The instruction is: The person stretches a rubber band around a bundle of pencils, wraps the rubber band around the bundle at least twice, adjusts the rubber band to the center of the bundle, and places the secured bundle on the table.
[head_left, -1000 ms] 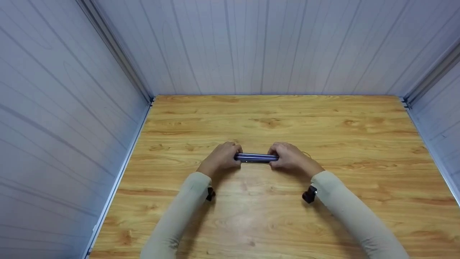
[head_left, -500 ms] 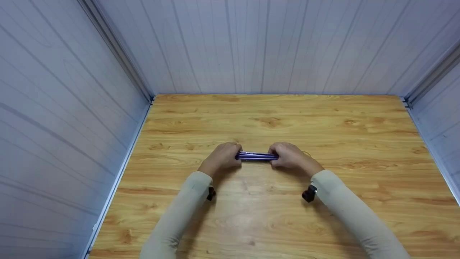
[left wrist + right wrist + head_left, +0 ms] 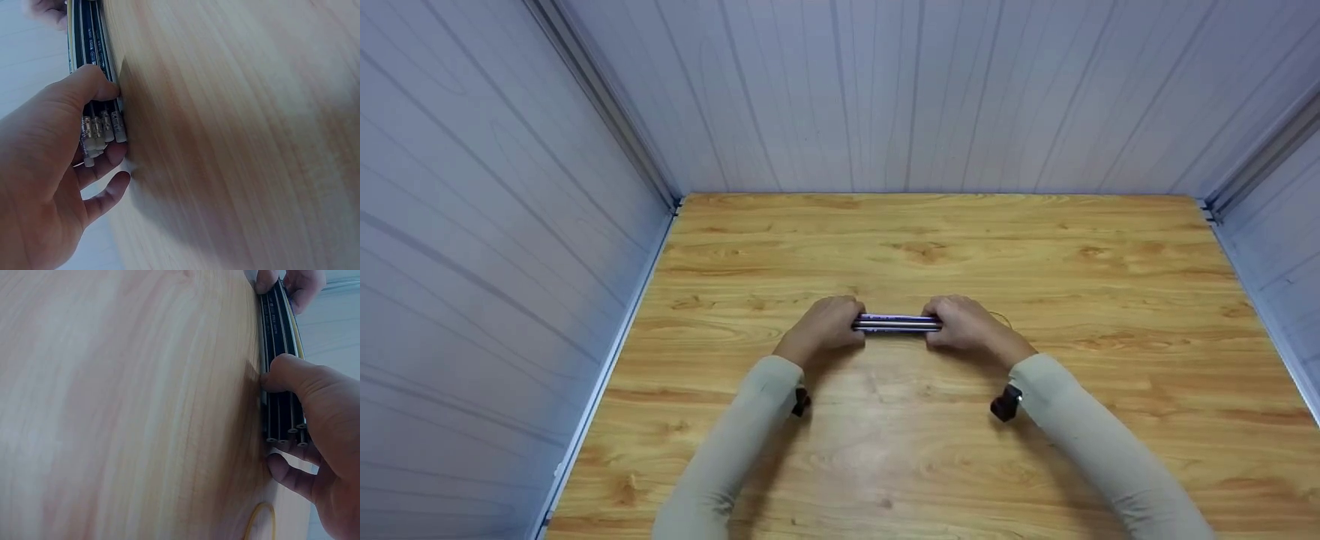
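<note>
A bundle of several dark, striped pencils (image 3: 897,324) lies crosswise between my two hands, low over the table. My left hand (image 3: 826,324) grips its left end, thumb on the near side. Pale erasers in metal ferrules (image 3: 104,128) poke out past that thumb in the left wrist view. At the other end my right hand (image 3: 960,324) holds the bundle between thumb and fingers. Flat, unsharpened pencil ends (image 3: 283,440) show there in the right wrist view. A thin yellow rubber band (image 3: 260,517) rests on the table beside the right hand.
The wood-grain table (image 3: 885,450) is bounded by a pale back wall (image 3: 877,97), a left wall (image 3: 487,262) and a right wall (image 3: 1290,300). A small black wrist camera (image 3: 1006,403) sits under the right sleeve.
The bundle has turned slightly between my fingers, showing different stripes and lettering on top. Both hands stay almost in place.
</note>
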The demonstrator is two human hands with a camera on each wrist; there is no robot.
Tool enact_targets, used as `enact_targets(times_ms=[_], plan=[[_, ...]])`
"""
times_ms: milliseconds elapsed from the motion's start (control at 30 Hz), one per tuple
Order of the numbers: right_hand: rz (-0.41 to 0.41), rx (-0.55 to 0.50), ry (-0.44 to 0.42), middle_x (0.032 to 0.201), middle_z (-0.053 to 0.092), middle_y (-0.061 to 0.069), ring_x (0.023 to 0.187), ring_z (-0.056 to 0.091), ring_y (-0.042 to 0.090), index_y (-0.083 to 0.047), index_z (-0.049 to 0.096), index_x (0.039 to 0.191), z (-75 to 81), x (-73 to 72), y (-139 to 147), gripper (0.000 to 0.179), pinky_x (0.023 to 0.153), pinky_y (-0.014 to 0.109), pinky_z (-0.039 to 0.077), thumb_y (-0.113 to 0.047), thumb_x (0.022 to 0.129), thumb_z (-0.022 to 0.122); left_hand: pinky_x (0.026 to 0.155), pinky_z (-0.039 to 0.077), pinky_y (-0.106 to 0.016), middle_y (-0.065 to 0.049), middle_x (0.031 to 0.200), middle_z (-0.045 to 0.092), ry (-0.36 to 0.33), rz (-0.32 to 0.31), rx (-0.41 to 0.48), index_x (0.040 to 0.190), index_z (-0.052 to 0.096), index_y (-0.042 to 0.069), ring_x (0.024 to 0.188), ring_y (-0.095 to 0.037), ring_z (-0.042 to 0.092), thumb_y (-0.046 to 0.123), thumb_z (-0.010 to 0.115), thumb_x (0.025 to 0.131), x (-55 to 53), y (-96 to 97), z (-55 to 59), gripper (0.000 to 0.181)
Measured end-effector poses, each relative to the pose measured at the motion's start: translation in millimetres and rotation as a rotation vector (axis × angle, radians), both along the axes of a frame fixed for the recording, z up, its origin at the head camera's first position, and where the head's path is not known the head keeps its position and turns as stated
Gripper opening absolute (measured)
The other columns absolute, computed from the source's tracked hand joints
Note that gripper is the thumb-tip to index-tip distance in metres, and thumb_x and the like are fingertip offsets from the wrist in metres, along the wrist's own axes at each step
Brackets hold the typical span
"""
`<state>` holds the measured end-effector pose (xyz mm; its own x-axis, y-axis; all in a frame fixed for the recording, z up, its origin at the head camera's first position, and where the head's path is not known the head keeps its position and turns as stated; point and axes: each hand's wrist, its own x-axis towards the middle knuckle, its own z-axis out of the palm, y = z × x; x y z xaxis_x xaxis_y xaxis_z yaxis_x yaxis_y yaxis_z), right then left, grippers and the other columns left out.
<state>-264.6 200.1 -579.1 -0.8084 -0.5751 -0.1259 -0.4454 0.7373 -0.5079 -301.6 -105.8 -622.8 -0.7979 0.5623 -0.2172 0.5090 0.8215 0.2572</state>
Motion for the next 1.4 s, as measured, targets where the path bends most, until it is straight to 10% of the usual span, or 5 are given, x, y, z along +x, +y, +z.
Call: enact_targets(times_ms=[200, 467, 633, 1400], plan=[[-0.031, 0.023, -0.015, 0.104, 0.075, 0.010, 0.092, 0.061, 0.025, -0.005, 0.077, 0.112, 16.3, 6.4, -4, 0.023, 0.087, 0.046, 0.050, -0.015, 0.092, 0.081, 0.079, 0.051, -0.040, -0.004, 0.102, 0.075, 0.019, -0.037, 0.013, 0.115, 0.077, 0.011, 0.084, -0.016, 0.056, 0.029, 0.076, 0.102, 2.8, 1.3, 14.8, 0.022], [-0.058, 0.040, 0.032, 0.098, 0.072, 0.008, 0.084, 0.057, 0.020, -0.005, 0.077, 0.109, 52.6, -1.1, -2, 0.014, 0.078, 0.037, 0.045, -0.013, 0.097, 0.078, 0.081, 0.050, -0.041, -0.010, 0.107, 0.074, 0.000, 0.002, 0.068, 0.117, 0.077, 0.005, 0.086, -0.019, 0.054, 0.020, 0.076, 0.107, 26.2, 11.8, 107.3, 0.018], [-0.038, 0.021, 0.108, 0.096, 0.073, 0.011, 0.081, 0.057, 0.020, -0.001, 0.077, 0.108, 74.7, -7.7, 1, 0.017, 0.076, 0.037, 0.045, -0.013, 0.095, 0.080, 0.082, 0.046, -0.036, -0.011, 0.110, 0.074, 0.088, -0.030, 0.001, 0.123, 0.075, 0.003, 0.087, -0.018, 0.050, 0.018, 0.074, 0.105, 21.0, 15.5, 132.9, 0.024], [-0.007, -0.038, 0.208, 0.102, 0.073, 0.012, 0.080, 0.058, 0.021, -0.005, 0.077, 0.107, 105.4, 10.4, 5, 0.012, 0.075, 0.038, 0.046, -0.009, 0.096, 0.078, 0.062, 0.036, -0.029, 0.003, 0.074, 0.047, 0.114, -0.125, 0.113, 0.105, 0.069, 0.005, 0.064, -0.012, 0.043, 0.047, 0.063, 0.115, 30.6, 17.1, 143.5, 0.043]])
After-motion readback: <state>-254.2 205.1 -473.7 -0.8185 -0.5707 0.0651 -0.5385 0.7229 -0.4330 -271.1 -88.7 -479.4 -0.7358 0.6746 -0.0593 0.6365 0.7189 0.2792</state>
